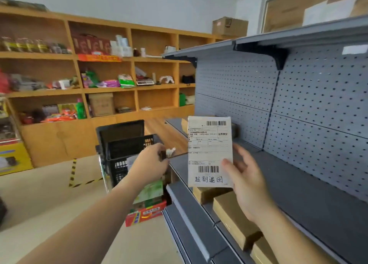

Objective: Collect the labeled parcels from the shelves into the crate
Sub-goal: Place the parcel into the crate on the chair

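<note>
- Two hands are in view in front of a grey metal shelf unit (298,184) with a perforated back panel.
- Right hand (247,182) grasps a labeled parcel (210,152) by its lower right edge, thumb across the front. The parcel stands upright above the shelf's front edge, its white shipping label facing the camera, with two barcodes and handwritten characters at the bottom.
- Left hand (151,162) reaches forward to the right rim of a black crate (127,150), fingers curled. A small white thing (170,151) shows at the fingertips, but blur hides whether the hand grips it, so I cannot tell its state.
- Black crate sits just left of the metal shelf unit, its mesh walls visible, well apart from the held parcel.
- Several brown cardboard boxes (233,218) lie in a row on the lower shelf, beneath the parcel.
- Red and green packages (147,204) sit below the crate.
- Wooden shelving (99,74) with assorted goods lines the far wall.
</note>
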